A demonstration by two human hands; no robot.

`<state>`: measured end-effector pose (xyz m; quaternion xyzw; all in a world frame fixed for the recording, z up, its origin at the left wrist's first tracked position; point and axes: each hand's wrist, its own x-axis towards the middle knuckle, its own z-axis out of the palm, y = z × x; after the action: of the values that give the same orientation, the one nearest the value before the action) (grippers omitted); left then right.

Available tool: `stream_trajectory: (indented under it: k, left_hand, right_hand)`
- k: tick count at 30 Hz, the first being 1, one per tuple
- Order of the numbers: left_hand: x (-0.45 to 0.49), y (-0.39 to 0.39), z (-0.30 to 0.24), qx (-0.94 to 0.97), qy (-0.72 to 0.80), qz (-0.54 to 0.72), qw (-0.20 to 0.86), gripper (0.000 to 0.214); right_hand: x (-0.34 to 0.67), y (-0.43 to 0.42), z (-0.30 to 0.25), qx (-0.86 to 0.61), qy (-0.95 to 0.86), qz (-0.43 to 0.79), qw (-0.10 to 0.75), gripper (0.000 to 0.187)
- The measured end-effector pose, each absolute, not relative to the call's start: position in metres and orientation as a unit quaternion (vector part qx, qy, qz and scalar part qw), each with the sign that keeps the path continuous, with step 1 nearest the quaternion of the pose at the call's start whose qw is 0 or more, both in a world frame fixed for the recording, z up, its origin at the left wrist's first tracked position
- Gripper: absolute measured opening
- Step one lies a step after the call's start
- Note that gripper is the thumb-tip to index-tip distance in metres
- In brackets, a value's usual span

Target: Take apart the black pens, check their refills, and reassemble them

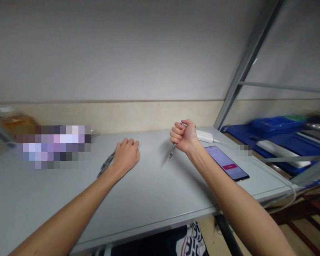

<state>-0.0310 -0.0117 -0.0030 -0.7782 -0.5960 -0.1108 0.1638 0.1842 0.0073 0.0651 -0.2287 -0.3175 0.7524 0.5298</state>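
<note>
My right hand (183, 137) is closed in a fist around a grey pen (172, 150), held above the grey table (160, 199) with its tip pointing down and left. My left hand (127, 154) rests knuckles-up on the table with its fingers curled under. A second dark pen (106, 164) lies on the table just left of that hand, touching or passing under it; whether the fingers grip it is hidden.
A phone (226, 163) with a lit screen lies on the table right of my right wrist. Behind it sits a white charger block (204, 136) with a cable. Blue trays (274, 133) fill a metal rack at the right. A wall runs behind.
</note>
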Motion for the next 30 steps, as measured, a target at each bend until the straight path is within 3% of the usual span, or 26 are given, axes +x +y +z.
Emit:
stream_trajectory:
  k: [30]
  left_hand:
    - [-0.043,-0.007,-0.002,-0.71,-0.688,-0.009,0.149,0.04]
  right_hand:
    - [0.182,0.004,0.062,-0.235,-0.294,0.771,0.514,0.035]
